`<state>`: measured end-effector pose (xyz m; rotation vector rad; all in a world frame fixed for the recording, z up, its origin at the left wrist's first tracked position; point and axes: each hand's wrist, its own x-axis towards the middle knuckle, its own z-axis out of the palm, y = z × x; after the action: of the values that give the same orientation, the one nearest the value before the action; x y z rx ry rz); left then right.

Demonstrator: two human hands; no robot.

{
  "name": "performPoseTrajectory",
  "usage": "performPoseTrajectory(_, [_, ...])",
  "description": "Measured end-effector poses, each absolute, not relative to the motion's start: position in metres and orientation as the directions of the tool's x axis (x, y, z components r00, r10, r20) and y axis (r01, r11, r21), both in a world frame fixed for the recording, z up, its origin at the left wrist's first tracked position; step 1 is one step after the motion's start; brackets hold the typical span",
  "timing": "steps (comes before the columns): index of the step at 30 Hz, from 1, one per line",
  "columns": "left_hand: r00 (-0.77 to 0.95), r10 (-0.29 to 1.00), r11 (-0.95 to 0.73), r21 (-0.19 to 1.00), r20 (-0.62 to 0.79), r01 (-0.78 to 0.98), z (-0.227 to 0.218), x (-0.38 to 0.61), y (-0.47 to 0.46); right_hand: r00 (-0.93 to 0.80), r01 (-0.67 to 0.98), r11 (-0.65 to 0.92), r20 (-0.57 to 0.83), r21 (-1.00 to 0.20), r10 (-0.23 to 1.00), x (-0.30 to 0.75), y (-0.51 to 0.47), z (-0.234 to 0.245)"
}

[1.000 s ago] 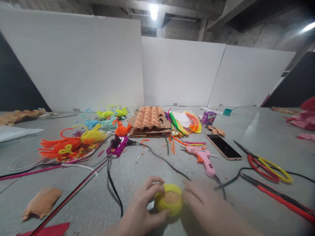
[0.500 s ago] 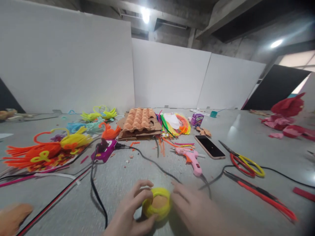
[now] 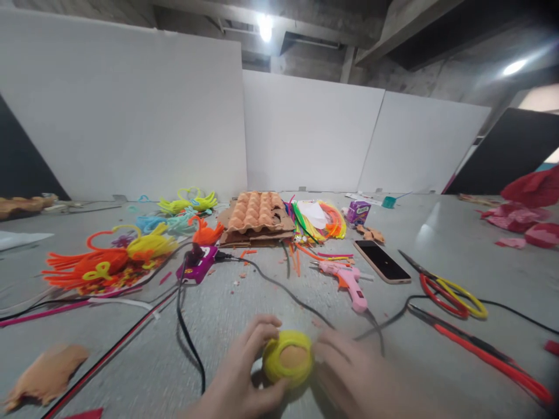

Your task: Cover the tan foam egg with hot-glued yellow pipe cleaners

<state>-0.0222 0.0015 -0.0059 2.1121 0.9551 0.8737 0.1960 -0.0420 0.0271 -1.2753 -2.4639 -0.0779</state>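
Observation:
A round brown piece ringed with yellow pipe cleaner [image 3: 289, 359] rests low in the middle of the grey table [image 3: 454, 256]. My left hand [image 3: 242, 372] curls round its left side, fingers bent against the yellow ring. My right hand [image 3: 353, 375] presses against its right side; it is blurred, with fingers close together on the ring.
A pink glue gun [image 3: 349, 281] and a phone [image 3: 381, 261] lie beyond my hands. Red and yellow scissors [image 3: 449, 286] lie to the right. A purple glue gun [image 3: 198, 262], black cables, an egg tray [image 3: 256, 212] and heaps of coloured pipe cleaners [image 3: 105, 262] fill the left and back.
The view swung slightly and back. Both hands stay on the yellow-ringed piece, with only small shifts of the fingers.

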Motion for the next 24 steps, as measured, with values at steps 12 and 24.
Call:
performPoseTrajectory(12, [0.697, 0.678, -0.557, 0.783, 0.235, 0.278, -0.011, -0.025, 0.002, -0.574, 0.75, 0.621, 0.241, -0.228, 0.783, 0.191, -0.041, 0.017])
performPoseTrajectory(24, [0.807, 0.544, -0.526, 0.843, 0.228, 0.117, -0.007, -0.027, 0.007, -0.513, 0.758, 0.498, 0.086, -0.422, 0.854, 0.186, -0.039, 0.006])
